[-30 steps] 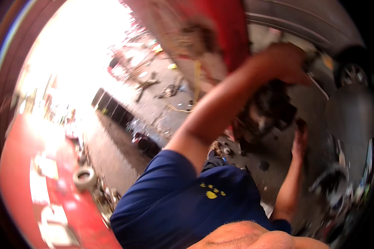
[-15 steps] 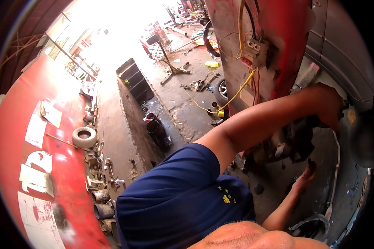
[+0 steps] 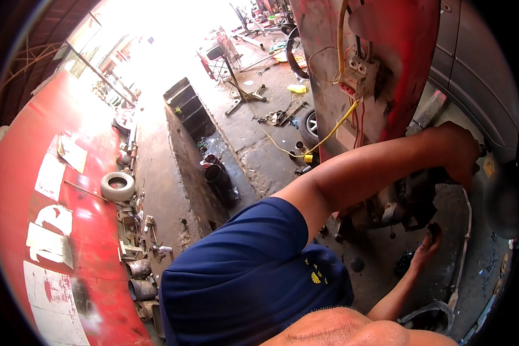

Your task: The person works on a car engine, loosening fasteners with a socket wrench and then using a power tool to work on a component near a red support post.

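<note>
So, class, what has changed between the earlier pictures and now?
The head view has turned and sharpened: the pale tyre sits higher in the picture than in the first one, and the left hand and right hand appear lower and farther right. No grasp or release can be made out. In view, the left hand stays above the dark assembly, the right hand below.

At three o'clock, the left hand [image 3: 460, 153] is hiding its fingertips; its arm [image 3: 369, 167] is covering part of the metal lump [image 3: 420, 211]. At four, darkness is hiding whether the right hand [image 3: 427, 247] is touching anything. The edge is cutting the grey car [image 3: 484, 83] at two. Glare [image 3: 173, 32] is hiding things at eleven.
</note>
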